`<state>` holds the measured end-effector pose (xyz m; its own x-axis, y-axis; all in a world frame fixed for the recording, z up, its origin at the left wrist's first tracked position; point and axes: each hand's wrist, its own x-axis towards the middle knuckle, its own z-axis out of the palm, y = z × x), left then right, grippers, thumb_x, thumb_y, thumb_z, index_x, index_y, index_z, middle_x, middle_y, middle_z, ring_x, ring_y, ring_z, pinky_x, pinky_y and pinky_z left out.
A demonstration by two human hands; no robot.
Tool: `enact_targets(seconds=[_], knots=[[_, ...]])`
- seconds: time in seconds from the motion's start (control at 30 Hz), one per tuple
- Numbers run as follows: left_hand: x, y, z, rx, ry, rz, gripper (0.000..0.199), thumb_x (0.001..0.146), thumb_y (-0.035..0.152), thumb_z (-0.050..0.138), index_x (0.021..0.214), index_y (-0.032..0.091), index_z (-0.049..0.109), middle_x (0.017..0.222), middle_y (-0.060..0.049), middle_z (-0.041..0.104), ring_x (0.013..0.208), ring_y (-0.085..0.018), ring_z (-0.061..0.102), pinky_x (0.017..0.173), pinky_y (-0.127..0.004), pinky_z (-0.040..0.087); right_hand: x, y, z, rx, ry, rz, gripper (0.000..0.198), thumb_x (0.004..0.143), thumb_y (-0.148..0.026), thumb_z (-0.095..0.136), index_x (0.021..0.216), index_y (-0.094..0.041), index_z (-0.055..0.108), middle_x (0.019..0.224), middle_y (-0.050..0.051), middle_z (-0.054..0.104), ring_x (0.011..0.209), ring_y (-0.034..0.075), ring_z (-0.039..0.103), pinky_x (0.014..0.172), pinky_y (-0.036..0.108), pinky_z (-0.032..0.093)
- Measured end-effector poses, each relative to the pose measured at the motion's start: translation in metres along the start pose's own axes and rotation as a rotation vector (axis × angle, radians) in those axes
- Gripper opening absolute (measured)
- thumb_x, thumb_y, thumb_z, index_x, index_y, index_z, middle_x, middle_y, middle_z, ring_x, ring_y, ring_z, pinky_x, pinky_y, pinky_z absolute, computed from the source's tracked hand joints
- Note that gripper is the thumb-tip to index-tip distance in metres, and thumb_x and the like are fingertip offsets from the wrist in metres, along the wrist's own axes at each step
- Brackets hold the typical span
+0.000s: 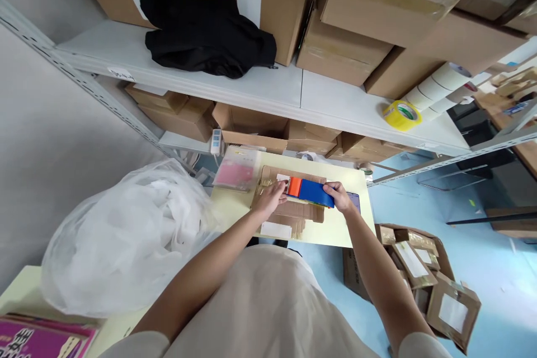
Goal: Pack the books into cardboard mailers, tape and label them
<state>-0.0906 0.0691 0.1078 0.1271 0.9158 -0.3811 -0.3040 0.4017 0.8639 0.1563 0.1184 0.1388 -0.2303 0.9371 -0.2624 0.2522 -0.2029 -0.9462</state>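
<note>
Above a pale yellow table [229, 204] and the brown cardboard [302, 211] lying on it is a tape dispenser [312, 192], its longer part blue, its shorter part orange. The right hand [339, 197] clasps the blue end; the left hand [269, 200] curls by the orange end, its hold unclear.

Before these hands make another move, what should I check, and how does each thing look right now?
1. Right fingers gripping the blue end of the blue-and-orange tool: ok.
2. Left fingers firmly closed on the orange end: cannot tell; they are close beside it.
3. Cardboard on the table beneath the tool: ok.
4. Pink packet apart from the left hand: ok.
5. Phone-like slab fully visible: not ok; the right arm partly hides it.
</note>
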Motion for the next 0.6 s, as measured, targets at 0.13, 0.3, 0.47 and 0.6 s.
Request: enact_targets(seconds=[0.13, 0.3, 0.47, 0.6], knots=[[0.012, 0.006, 0.006, -0.399, -0.009, -0.210, 0.024, 0.069, 0.036, 0.079, 0.081, 0.018, 0.068, 0.085, -0.004, 0.071, 0.072, -0.013, 0.065, 0.070, -0.025, 0.049, 0.000, -0.003, -0.001, 0.003, 0.008, -0.031, 0.056, 0.062, -0.064, 0.068, 0.045, -0.020, 0.040, 0.046, -0.006, 0.030, 0.043, 0.006, 0.025, 0.040, 0.023, 0.019], [0.007, 0.011, 0.009, -0.546, -0.058, -0.227, 0.024, 0.061, 0.025, 0.085, 0.072, 0.017, 0.066, 0.073, -0.001, 0.069, 0.068, -0.011, 0.064, 0.065, -0.023, 0.048, -0.006, -0.015, -0.004, 0.009, 0.003, -0.123, 0.058, 0.064, -0.064, 0.068, 0.044, -0.020, 0.035, 0.048, -0.006, 0.026, 0.045, 0.006, 0.022, 0.042, 0.024, 0.017], [-0.006, 0.019, 0.014, -0.568, -0.090, -0.182, 0.028, 0.068, 0.040, 0.080, 0.077, 0.018, 0.066, 0.080, -0.002, 0.070, 0.074, -0.012, 0.065, 0.067, -0.025, 0.049, -0.010, -0.024, -0.008, -0.014, -0.013, -0.152, 0.059, 0.066, -0.064, 0.067, 0.045, -0.021, 0.033, 0.048, -0.006, 0.024, 0.045, 0.007, 0.019, 0.043, 0.025, 0.015], [-0.012, 0.022, 0.018, -0.531, -0.124, -0.123, 0.038, 0.055, 0.040, 0.087, 0.075, 0.018, 0.063, 0.075, 0.002, 0.068, 0.071, -0.011, 0.064, 0.070, -0.027, 0.050, -0.007, -0.028, -0.006, -0.023, -0.038, -0.157, 0.060, 0.064, -0.066, 0.067, 0.045, -0.021, 0.032, 0.048, -0.006, 0.021, 0.045, 0.007, 0.019, 0.043, 0.026, 0.014]])
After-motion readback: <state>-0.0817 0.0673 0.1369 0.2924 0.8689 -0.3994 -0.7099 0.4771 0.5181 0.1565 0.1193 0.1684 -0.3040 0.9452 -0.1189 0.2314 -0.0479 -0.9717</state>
